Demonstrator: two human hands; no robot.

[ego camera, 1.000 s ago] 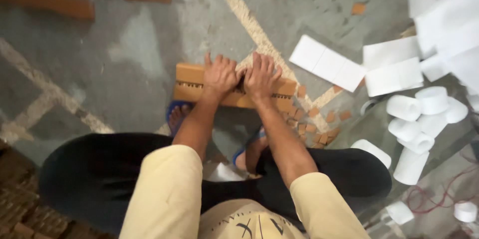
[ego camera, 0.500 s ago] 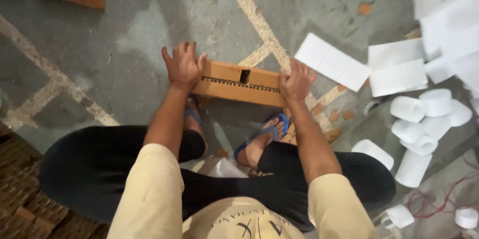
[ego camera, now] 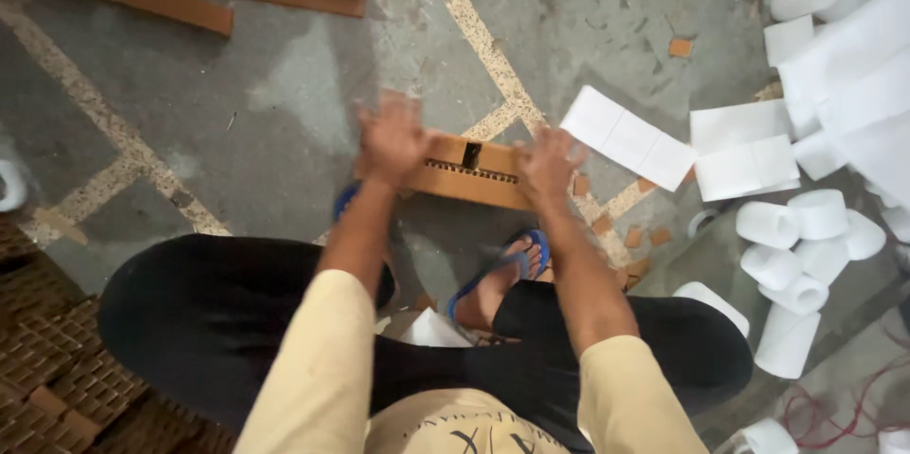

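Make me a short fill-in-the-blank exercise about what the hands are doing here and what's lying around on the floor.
1. Both hands, left hand and right hand, hold a brown ____ piece.
2. The sandals on the person's feet are ____ in colour.
3. The paper rolls on the floor are ____ in colour.

Missing words: cardboard; blue; white

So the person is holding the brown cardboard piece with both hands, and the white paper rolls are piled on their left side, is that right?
Not quite. Both hands, left hand and right hand, do hold the brown cardboard piece, but the white paper rolls are piled on their right side, as the head view shows.
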